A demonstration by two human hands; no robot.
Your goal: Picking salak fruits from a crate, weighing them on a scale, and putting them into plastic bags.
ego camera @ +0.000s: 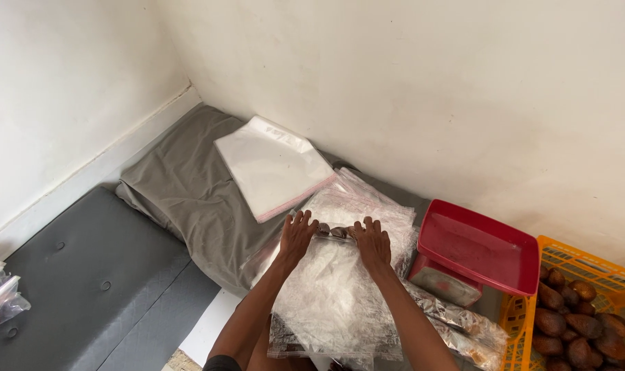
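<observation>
While pressing flat: left hand (pixel 297 237) and right hand (pixel 372 242), fingers spread, gripping nothing, on crinkled clear plastic bags (pixel 333 295).
Surroundings: red rectangular plastic tray (pixel 479 249) at 3 o'clock; flat white bag stack (pixel 271 165) at 11 o'clock.

bag stack (pixel 275 165) on cloth (pixel 189 192) | tray (pixel 479 249) left of crate (pixel 587 275)

White plastered walls (pixel 409 82) meeting in 1 corner, dark grey tufted mat (pixel 85 282), soft daylight.
</observation>
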